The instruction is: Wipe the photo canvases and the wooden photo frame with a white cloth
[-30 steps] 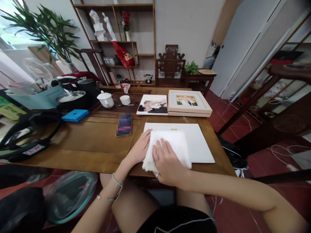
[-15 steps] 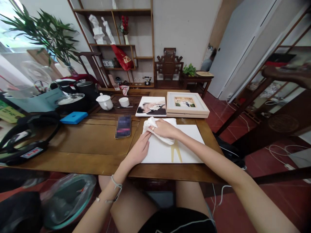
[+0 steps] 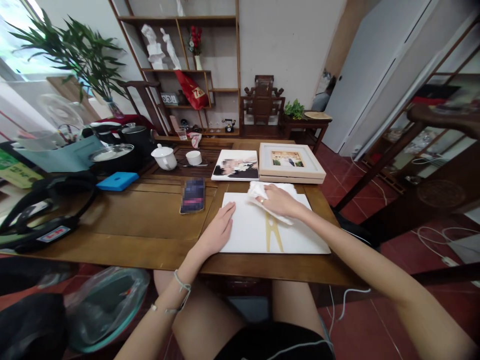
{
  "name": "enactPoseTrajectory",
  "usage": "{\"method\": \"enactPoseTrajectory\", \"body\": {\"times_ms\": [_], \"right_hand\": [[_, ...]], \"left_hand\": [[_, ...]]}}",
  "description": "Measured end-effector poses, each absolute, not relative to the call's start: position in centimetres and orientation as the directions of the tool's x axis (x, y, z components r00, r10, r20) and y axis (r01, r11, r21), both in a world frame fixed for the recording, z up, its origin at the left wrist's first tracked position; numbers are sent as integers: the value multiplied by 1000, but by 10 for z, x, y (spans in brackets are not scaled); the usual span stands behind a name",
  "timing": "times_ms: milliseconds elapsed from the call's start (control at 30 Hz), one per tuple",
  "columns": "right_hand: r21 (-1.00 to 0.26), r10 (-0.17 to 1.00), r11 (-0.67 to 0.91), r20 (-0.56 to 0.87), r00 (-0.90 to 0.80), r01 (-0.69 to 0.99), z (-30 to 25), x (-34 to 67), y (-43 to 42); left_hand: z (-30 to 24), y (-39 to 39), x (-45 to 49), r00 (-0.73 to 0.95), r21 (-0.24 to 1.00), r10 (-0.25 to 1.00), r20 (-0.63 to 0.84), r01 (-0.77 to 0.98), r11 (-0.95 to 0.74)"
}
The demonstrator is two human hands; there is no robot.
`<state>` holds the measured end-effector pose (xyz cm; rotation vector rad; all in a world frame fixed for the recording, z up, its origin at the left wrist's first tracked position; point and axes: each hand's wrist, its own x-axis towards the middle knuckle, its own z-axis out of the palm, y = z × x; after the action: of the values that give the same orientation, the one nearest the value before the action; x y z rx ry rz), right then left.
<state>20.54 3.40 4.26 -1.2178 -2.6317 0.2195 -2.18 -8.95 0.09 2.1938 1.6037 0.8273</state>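
Note:
A flat white board lies at the front edge of the wooden table, with a yellow-tan forked shape on its face. My right hand presses a crumpled white cloth onto the board's far side, its fingers closed over it. The cloth covers the upper end of the forked shape. My left hand rests flat on the board's left edge, fingers stretched out and holding nothing.
Behind the board lie a photo panel and a white picture frame. A phone is to the left. Farther left are a blue box, a lidded white cup and a black headset. A lined bin stands below.
My right hand has slid the cloth to the right across the board, away from my left hand. My left hand has stayed on the board's left edge.

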Motion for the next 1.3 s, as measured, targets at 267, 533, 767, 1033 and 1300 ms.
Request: {"method": "enactPoseTrajectory", "body": {"times_ms": [267, 533, 767, 1033, 1300], "right_hand": [[-209, 788, 615, 203, -582, 760, 39, 290, -3], [-313, 693, 717, 218, -687, 623, 62, 271, -102], [-249, 676, 736, 253, -692, 629, 44, 260, -13], [-79, 644, 765, 96, -759, 639, 42, 283, -28], [-90, 607, 794, 56, -793, 601, 55, 300, -86]], "left_hand": [[0, -90, -24, 220, 536, 933, 286, 770, -346], [0, -89, -23, 214, 527, 939, 269, 783, -330], [2, -90, -23, 217, 536, 944, 248, 781, -320], [4, -91, -24, 224, 525, 941, 253, 786, -328], [0, -89, -23, 220, 519, 941, 256, 791, -325]]}}
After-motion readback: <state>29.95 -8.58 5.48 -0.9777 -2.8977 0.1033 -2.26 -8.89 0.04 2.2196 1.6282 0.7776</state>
